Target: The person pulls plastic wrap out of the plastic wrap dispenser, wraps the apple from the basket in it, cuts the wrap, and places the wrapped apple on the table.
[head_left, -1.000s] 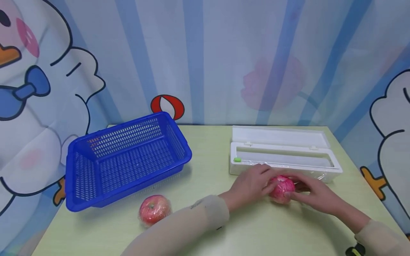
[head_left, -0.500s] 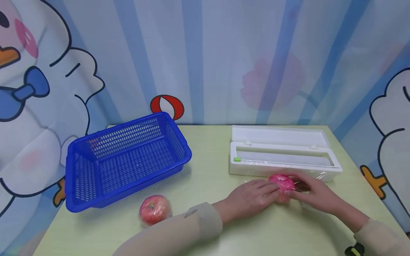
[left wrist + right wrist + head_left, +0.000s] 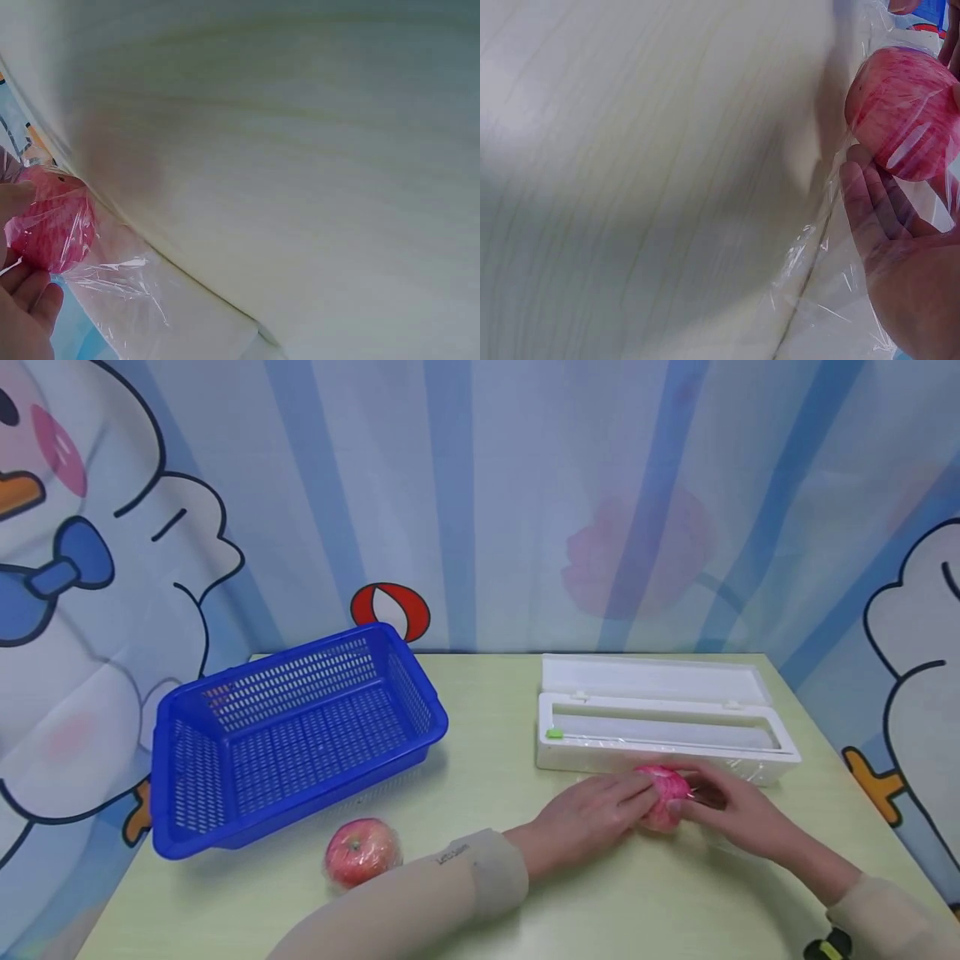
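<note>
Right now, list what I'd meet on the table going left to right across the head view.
Blue basket → left hand → apple between the hands → right hand. Left out as overlapping: wrapped apple near the basket, white box.

Shiny clear plastic film (image 3: 124, 266), smooth-skinned red apple (image 3: 900, 112), perforated plastic basket (image 3: 322, 785), smooth white plastic box (image 3: 585, 758), wood-grain counter (image 3: 483, 718), matt cloth sleeve (image 3: 420, 885)

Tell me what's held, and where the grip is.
The apple by the white box: the right hand grips its right side; the left hand touches its left side, whether gripping is unclear.
</note>
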{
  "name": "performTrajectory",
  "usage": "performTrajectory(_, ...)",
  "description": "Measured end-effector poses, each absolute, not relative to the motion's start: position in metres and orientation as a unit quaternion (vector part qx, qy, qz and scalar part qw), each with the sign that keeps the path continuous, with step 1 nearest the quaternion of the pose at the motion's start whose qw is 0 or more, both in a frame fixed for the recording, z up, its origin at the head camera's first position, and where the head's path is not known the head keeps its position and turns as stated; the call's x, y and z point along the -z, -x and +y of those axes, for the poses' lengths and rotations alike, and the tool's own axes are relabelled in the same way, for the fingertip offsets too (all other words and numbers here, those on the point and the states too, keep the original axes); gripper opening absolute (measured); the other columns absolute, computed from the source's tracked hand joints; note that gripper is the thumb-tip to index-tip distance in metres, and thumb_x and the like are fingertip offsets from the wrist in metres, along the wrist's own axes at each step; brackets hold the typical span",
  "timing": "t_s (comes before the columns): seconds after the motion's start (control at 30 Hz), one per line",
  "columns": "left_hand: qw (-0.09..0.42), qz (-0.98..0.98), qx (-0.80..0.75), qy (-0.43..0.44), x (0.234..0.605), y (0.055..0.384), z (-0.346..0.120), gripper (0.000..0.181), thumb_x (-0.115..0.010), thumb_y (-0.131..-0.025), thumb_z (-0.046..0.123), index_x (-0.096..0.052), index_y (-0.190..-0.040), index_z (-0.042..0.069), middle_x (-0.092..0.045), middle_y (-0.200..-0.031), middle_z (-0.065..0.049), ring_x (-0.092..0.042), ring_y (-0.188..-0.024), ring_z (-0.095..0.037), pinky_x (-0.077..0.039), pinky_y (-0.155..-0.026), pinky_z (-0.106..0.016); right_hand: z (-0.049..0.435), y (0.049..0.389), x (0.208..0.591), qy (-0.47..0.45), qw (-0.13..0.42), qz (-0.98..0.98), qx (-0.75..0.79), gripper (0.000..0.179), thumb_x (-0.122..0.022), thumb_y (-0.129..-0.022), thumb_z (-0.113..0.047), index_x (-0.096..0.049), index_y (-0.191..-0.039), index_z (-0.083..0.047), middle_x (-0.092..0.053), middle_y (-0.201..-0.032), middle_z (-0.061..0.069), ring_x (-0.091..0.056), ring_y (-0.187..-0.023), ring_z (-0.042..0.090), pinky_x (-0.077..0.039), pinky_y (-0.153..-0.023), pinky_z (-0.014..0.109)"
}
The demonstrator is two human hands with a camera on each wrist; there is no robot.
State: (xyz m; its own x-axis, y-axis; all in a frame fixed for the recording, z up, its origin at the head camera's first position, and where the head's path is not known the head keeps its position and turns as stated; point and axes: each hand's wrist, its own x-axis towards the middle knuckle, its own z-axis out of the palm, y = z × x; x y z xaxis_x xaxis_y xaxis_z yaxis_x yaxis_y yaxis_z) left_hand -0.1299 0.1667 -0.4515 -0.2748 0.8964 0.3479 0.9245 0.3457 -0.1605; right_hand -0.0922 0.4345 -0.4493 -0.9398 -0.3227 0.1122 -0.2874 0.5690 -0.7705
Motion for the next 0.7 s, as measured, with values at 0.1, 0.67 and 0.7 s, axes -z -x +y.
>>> performTrajectory(0.1,0.167,-0.801,0.069,0.571,0.447,0.132,0.17,0.063,-0.075,-0.103,0.028,-0.05,-0.158,0.009,-0.049,-0.161,-0.005,-0.048,-0.148,-0.018,-0.032,-0.124,-0.026,0.437,0.091,0.445,0.154,0.038,0.884,0.439,0.052,-0.069,-0.106,-0.018,-0.053,-0.155,-0.011,-0.062,-0.144,0.017,-0.064,-0.115,-0.002,-0.057,-0.09,0.022)
performTrajectory(0.67,0.195,-0.812,0.142,0.531,0.443,0.134,0.193,0.072,-0.08,-0.097,0.043,-0.051,-0.154,0.009,-0.057,-0.152,-0.004,-0.055,-0.141,-0.015,-0.033,-0.122,-0.021,0.444,0.091,0.421,0.103,0.135,0.849,0.501,0.054,-0.057,-0.112,-0.022,-0.043,-0.158,0.004,-0.061,-0.144,0.028,-0.072,-0.106,0.007,-0.064,-0.087,0.033)
performTrajectory(0.7,0.192,-0.815,0.139,0.529,0.442,0.134,0.194,0.073,-0.08,-0.097,0.044,-0.051,-0.154,0.009,-0.057,-0.152,-0.003,-0.054,-0.141,-0.015,-0.033,-0.121,-0.021,0.445,0.091,0.42,0.106,0.135,0.849,0.499,0.054,-0.057,-0.112,-0.022,-0.043,-0.158,0.004,-0.06,-0.143,0.029,-0.072,-0.106,0.007,-0.064,-0.087,0.034)
